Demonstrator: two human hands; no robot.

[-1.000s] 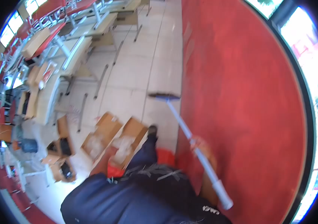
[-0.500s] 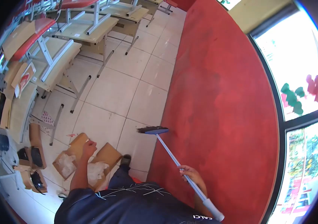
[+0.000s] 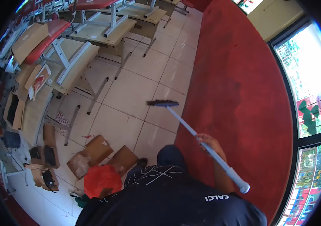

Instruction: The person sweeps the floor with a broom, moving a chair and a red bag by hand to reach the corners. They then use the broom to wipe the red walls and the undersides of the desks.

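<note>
In the head view, the right hand [image 3: 208, 142] holds the broom [image 3: 185, 124] partway down its handle, the fingers curled round it and pressed together on the shaft; the grip end sticks out behind, near the wearer's shirt [image 3: 160, 199]. The broom runs forward and leftward, its dark bristles over the tiled floor [image 3: 130, 90], near the red wall [image 3: 243, 94]; whether they touch the tiles, I cannot tell. The left hand [image 3: 105, 193] shows only as a patch of skin against a red bag [image 3: 102, 180], so I cannot tell how its fingers stand. The bag partly covers two open boxes [image 3: 99, 147] on the floor. Desks [image 3: 105, 31] line the left side.
</note>
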